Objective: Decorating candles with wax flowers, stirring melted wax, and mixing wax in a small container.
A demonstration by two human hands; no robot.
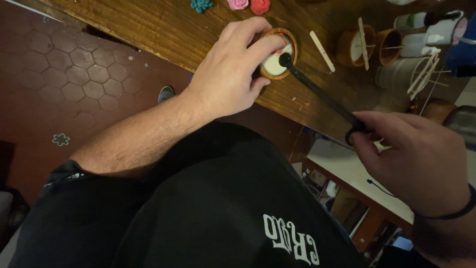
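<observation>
The small round wooden candle bowl (283, 55), filled with pale wax, sits near the front edge of the wooden table (163, 30). Your left hand (229, 74) wraps over it from above, fingers curled around the rim and clamping it in place. The round head of the black long-handled trimmer (317, 92) rests over the wax, just inside the rim; whether it touches the wax is hard to tell from this angle. Your right hand (416, 159) holds the trimmer by its looped handles, fingers closed snugly through them.

Just right of the bowl a flat wooden stick (322, 51) lies on the table. Farther right stand two more brown bowls (369, 47) with sticks laid across their tops, and beside them a pale pitcher (401, 74). At the table's far edge sit small wax flowers (238, 4) in teal, pink and red. Below the table lies a dark red hexagon-tiled floor (64, 74).
</observation>
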